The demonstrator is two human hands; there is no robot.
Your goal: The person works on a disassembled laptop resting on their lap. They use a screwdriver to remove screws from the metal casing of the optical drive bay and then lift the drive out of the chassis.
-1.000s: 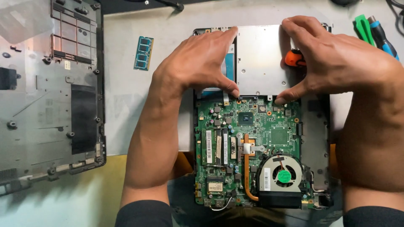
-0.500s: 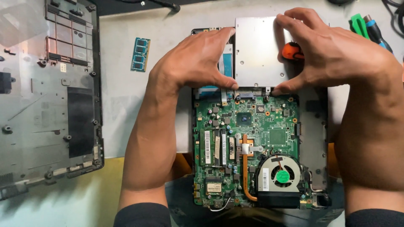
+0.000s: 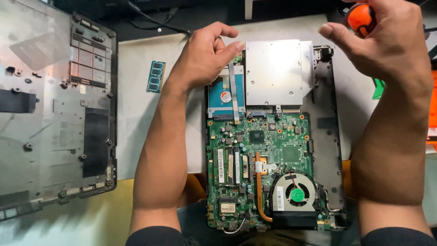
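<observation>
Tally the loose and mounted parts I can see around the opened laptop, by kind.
Green circuit boards: 1
Cooling fans: 1
Silver optical drives: 1
Hard drives: 1
Loose memory modules: 1
Removed bottom covers: 1
Orange-handled tools in right hand: 1
Total: 7

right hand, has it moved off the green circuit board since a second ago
Yes. The right hand has lifted away from the top edge of the green circuit board, up past the silver metal drive, now gripping an orange-handled tool.

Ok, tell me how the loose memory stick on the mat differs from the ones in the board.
The loose memory stick lies alone on the white mat, blue-green, chips up; the seated memory sticks sit side by side on the green motherboard, showing pale labels. The loose one is left of the left hand; the seated ones are below it. Both are slim rectangles.
</observation>
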